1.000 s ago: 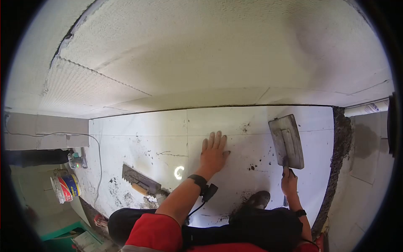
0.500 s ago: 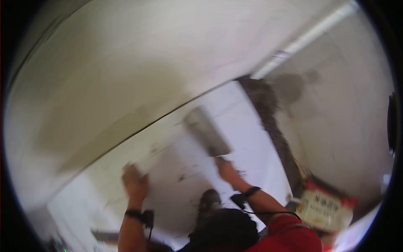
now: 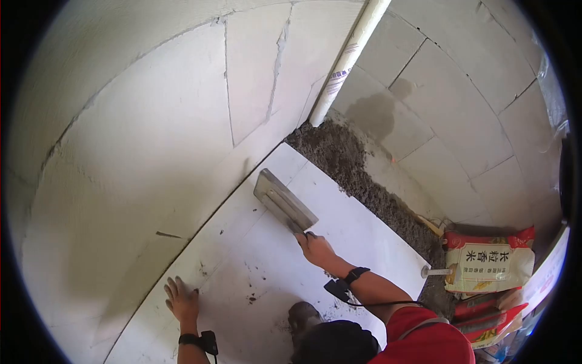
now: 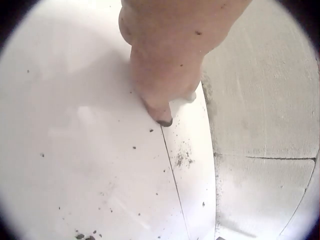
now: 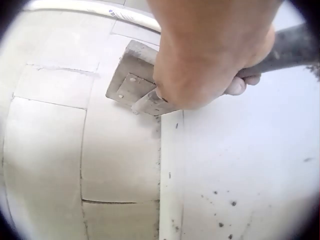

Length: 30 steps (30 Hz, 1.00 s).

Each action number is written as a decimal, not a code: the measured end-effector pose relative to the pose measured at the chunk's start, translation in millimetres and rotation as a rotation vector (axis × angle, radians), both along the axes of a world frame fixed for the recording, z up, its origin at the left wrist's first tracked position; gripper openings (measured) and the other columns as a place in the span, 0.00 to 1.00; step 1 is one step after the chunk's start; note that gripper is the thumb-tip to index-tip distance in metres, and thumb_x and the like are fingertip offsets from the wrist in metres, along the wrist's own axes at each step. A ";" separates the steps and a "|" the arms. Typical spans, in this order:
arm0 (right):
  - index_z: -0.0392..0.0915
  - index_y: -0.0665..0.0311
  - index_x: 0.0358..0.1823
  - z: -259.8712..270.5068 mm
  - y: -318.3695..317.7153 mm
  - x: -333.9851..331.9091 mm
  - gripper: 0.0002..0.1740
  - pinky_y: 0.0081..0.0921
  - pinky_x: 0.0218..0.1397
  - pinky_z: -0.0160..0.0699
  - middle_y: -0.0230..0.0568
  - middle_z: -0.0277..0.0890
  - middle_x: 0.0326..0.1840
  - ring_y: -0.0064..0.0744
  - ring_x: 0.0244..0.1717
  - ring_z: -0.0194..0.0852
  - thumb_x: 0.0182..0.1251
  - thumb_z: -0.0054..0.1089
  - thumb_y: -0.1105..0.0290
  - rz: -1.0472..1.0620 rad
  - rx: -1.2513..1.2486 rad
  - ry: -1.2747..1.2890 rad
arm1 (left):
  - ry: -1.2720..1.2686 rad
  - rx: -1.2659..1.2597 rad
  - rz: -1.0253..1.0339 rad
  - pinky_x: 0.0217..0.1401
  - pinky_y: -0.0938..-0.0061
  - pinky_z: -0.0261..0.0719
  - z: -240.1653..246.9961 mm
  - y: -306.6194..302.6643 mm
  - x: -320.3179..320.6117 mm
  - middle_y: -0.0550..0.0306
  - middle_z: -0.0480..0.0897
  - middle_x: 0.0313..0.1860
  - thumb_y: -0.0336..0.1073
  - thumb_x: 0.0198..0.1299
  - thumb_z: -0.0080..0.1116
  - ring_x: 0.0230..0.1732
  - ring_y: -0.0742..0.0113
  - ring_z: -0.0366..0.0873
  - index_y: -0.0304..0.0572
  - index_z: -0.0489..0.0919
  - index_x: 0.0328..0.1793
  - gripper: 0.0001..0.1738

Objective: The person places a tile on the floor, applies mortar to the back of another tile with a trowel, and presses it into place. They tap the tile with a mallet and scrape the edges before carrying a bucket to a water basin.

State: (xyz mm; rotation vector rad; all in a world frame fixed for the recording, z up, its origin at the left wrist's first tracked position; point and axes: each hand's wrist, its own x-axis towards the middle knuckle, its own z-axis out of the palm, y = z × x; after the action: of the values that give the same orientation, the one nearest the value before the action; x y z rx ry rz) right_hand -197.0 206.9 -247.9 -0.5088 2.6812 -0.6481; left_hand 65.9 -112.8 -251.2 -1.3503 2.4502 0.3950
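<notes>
My right hand (image 3: pixel 316 250) grips the handle of a flat tile beater (image 3: pixel 282 197) with a grey rectangular plate. The plate is over the white tiles (image 3: pixel 354 236), near their far corner. In the right wrist view, rivets and a bracket show on the plate (image 5: pixel 134 72), and a dark handle end (image 5: pixel 287 50) sticks out behind the fist. With fingers spread, my left hand (image 3: pixel 182 303) rests on the tiles beside the wall. In the left wrist view its thumb (image 4: pixel 159 112) lies by a joint line; the other fingers are mostly hidden.
Block walls (image 3: pixel 157 151) rise at the left and right. Rough grey mortar (image 3: pixel 370 188) borders the tiles, with a white pipe (image 3: pixel 348 64) in the corner. A rice bag (image 3: pixel 491 261) lies at the right near a short white tube (image 3: pixel 435 272). A shoe (image 3: pixel 303 316) stands on the tiles among crumbs.
The head view has swung right, bringing the corner and rice bag into sight. The beater has moved toward the far corner. My left hand has moved nearer the wall edge.
</notes>
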 end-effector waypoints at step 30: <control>0.74 0.66 0.41 27.7 -20.3 43.3 0.11 0.51 0.37 0.72 0.57 0.77 0.35 0.60 0.36 0.75 0.71 0.41 0.72 0.409 0.054 -0.067 | 0.019 -0.104 -0.067 0.78 0.44 0.43 -27.5 -22.5 63.8 0.56 0.47 0.81 0.58 0.68 0.43 0.81 0.52 0.42 0.62 0.55 0.79 0.35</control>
State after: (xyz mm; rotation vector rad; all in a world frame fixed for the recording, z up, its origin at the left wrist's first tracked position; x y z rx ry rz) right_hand -153.7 186.6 -220.2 -0.9661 2.4169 -0.4630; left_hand 129.7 -135.3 -278.7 -1.3058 2.5555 0.2690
